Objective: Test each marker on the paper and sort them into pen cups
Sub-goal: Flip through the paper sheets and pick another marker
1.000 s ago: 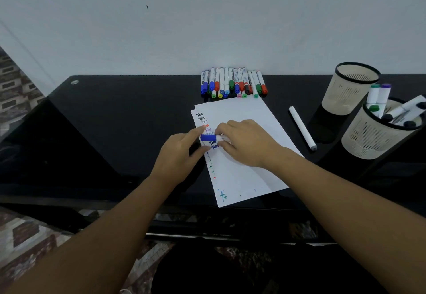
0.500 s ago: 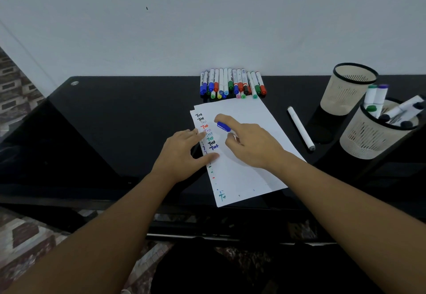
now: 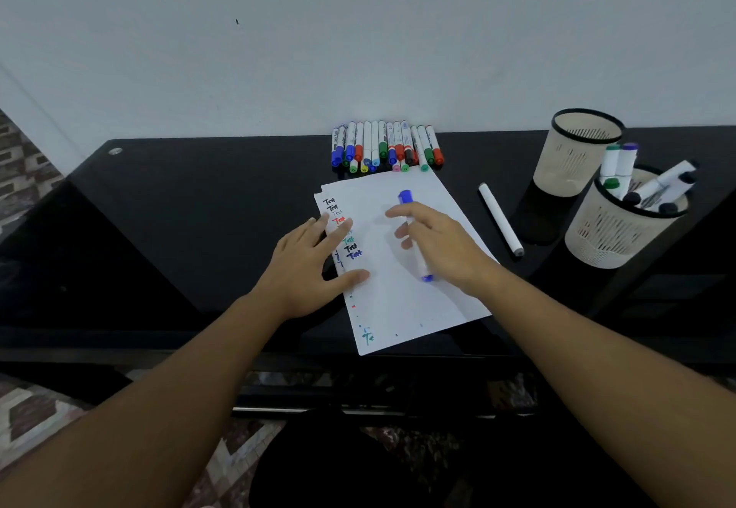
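Held in the right hand (image 3: 442,245): a white-barrelled marker with a blue cap (image 3: 412,235), fingers curled round its barrel above the white sheets of paper (image 3: 418,300). Long axis near upright in the head view, blue cap pointing away toward the wall, blue tail end toward the person, slightly right. Left hand (image 3: 306,264) flat, fingers straight, pressing the paper's left edge on the glossy black counter (image 3: 179,205). Down that edge, a column of "Test" written in black, red, green and blue. Behind the paper, a row of capped coloured markers (image 3: 386,147) against the wall; labels too small to read. To the right, a loose white marker (image 3: 501,219) lying diagonally on the counter. Further right, a cream mesh pen cup (image 3: 573,157) and, nearer, a second cream mesh pen cup holding markers (image 3: 613,229).
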`<move>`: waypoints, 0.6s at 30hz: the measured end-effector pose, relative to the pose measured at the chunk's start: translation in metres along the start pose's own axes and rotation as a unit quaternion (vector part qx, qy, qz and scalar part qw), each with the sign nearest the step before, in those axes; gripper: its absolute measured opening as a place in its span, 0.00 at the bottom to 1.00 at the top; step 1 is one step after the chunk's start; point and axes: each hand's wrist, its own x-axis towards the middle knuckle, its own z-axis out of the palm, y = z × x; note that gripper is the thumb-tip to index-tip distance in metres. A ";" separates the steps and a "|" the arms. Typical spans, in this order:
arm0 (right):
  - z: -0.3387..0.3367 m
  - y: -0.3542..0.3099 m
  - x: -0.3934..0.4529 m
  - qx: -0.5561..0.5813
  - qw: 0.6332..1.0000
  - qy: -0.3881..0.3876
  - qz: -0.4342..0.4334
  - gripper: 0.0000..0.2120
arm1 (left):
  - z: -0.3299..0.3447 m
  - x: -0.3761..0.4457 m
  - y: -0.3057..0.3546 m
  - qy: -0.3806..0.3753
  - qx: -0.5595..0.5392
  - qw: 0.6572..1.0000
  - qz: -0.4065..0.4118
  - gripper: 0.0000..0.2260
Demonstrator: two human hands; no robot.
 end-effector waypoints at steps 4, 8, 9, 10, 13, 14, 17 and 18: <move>-0.014 0.004 -0.002 0.040 0.999 0.015 0.011 0.23 | -0.007 0.007 0.017 -0.073 0.022 0.997 0.001 0.42; -0.017 0.016 -0.006 0.023 0.998 0.054 -0.009 0.17 | 0.003 0.007 0.024 -0.080 0.042 0.996 0.017 0.41; -0.019 0.016 -0.007 0.030 0.997 0.066 -0.011 0.13 | 0.006 0.005 0.024 -0.075 0.049 0.996 0.021 0.41; -0.021 0.015 -0.009 0.041 0.996 0.076 -0.011 0.06 | 0.007 0.004 0.023 -0.068 0.051 0.996 0.021 0.40; -0.030 0.010 -0.017 -0.014 0.992 0.124 -0.017 0.11 | 0.009 0.004 0.021 -0.054 0.043 0.998 0.015 0.41; -0.034 0.009 -0.020 -0.056 0.987 0.146 -0.025 0.14 | 0.010 0.004 0.021 -0.055 0.041 0.998 0.014 0.42; -0.051 0.003 -0.030 -0.098 0.973 0.202 -0.059 0.14 | 0.011 0.003 0.019 -0.049 0.027 0.998 0.007 0.43; -0.058 -0.001 -0.034 -0.113 0.967 0.219 -0.070 0.13 | 0.011 0.003 0.019 -0.044 0.019 0.999 0.004 0.44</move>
